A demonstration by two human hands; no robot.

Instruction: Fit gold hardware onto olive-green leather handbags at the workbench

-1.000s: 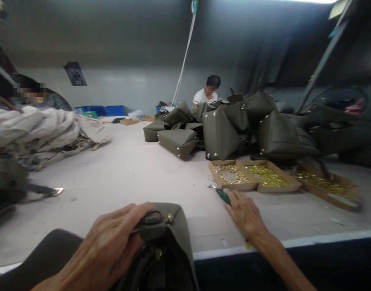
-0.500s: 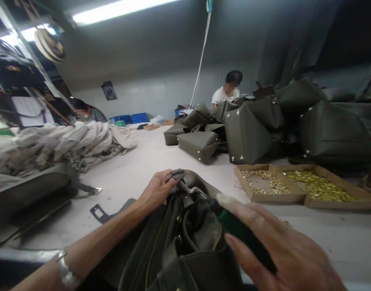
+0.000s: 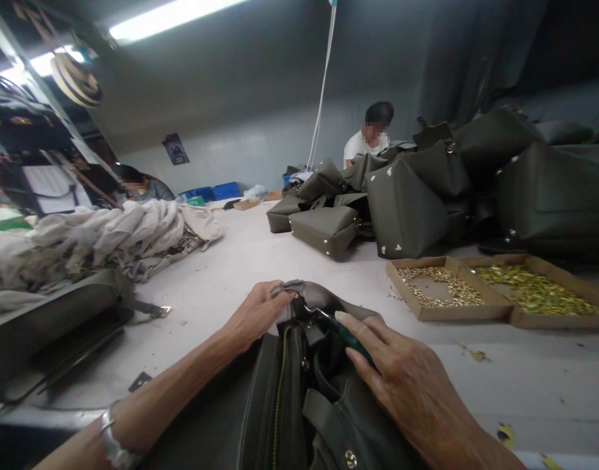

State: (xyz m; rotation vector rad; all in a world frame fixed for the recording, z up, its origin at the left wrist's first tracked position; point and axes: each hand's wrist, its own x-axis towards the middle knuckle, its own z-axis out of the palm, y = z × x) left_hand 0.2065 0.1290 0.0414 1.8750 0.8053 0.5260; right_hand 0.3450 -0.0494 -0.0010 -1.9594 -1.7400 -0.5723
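Clenching an olive leather handbag (image 3: pixel 279 405) at lower centre by its top edge in the left hand (image 3: pixel 257 316), right hand (image 3: pixel 407 391) pinching a green-handled tool (image 3: pixel 351 341) over the bag's mouth, tip toward the left; brass rivets (image 3: pixel 534 292) in cardboard trays (image 3: pixel 456 314) at right.

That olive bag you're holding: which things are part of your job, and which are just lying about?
Part of the job: olive handbag, left hand, right hand, green-handled tool.

Just lying about: cardboard trays of small gold parts, pile of bags, cloth bundle.
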